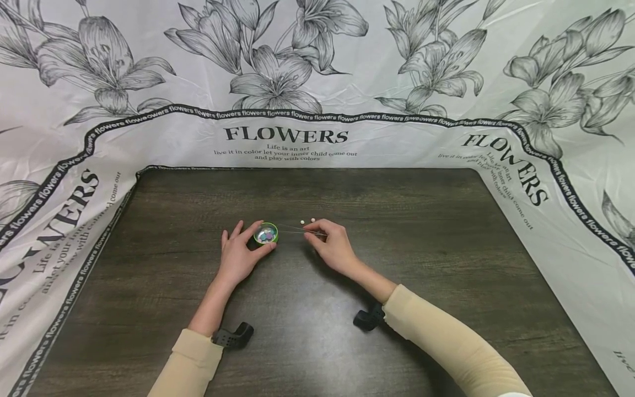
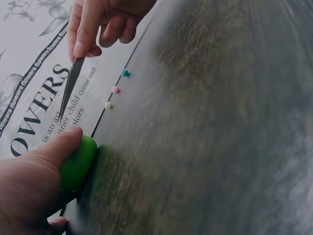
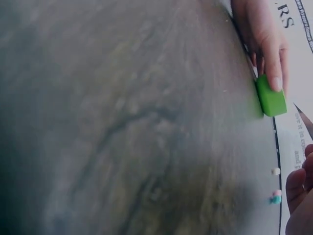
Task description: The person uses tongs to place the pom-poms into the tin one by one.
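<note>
On the dark table, my left hand (image 1: 239, 258) grips a small round green container (image 2: 81, 165) between thumb and fingers. Small teal, purple and white pieces (image 1: 267, 235) show inside it. A pair of slim metal tweezers (image 2: 71, 89) is pinched in my right hand (image 1: 333, 246). Their tips point left toward the container and stand close beside it, with nothing visible between them. Three tiny balls lie in a row on the table near my right hand: a teal ball (image 2: 125, 73), a pink ball (image 2: 116, 90) and a pale yellow ball (image 2: 108, 105).
The brown wood-grain table (image 1: 426, 220) spreads out around both hands. White cloth (image 1: 397, 143) printed with flowers and lettering hangs behind it and along both sides. A black wrist mount (image 1: 233, 335) sits on the left arm, another wrist mount (image 1: 369, 318) on the right.
</note>
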Action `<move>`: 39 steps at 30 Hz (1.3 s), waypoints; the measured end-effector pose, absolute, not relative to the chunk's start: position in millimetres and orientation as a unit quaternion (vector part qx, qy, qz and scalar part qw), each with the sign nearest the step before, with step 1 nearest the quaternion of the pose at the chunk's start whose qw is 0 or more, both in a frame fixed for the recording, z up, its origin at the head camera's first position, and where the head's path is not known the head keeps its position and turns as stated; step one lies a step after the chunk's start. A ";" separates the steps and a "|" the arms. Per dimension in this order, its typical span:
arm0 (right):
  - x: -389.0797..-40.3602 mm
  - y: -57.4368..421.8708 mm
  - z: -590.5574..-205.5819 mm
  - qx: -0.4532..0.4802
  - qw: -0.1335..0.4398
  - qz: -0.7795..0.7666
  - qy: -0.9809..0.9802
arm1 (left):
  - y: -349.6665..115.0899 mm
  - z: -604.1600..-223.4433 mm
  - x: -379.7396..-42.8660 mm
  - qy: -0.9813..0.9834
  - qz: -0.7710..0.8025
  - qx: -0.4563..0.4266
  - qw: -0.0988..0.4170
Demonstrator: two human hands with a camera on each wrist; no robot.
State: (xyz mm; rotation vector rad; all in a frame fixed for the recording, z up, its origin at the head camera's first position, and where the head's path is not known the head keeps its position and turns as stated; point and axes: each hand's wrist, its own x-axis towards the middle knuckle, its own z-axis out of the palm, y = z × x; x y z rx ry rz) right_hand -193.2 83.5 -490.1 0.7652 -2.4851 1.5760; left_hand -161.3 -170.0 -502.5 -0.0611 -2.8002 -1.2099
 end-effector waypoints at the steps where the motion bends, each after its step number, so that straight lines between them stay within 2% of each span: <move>1: -192.9 85.2 -489.2 0.247 0.047 0.522 -0.815 | -169.9 -502.5 -161.4 -0.917 -0.396 -0.020 0.046; 24: -190.0 141.2 -494.5 0.156 0.018 0.537 -0.829 | -171.2 -503.3 -160.3 -0.915 -0.398 -0.030 0.052; 35: -195.5 154.8 -499.7 0.122 0.009 0.541 -0.832 | -171.1 -504.4 -161.3 -0.917 -0.396 -0.026 0.048; 39: -191.0 156.3 -494.0 0.111 -0.011 0.550 -0.828 | -171.3 -503.3 -161.1 -0.916 -0.398 -0.025 0.043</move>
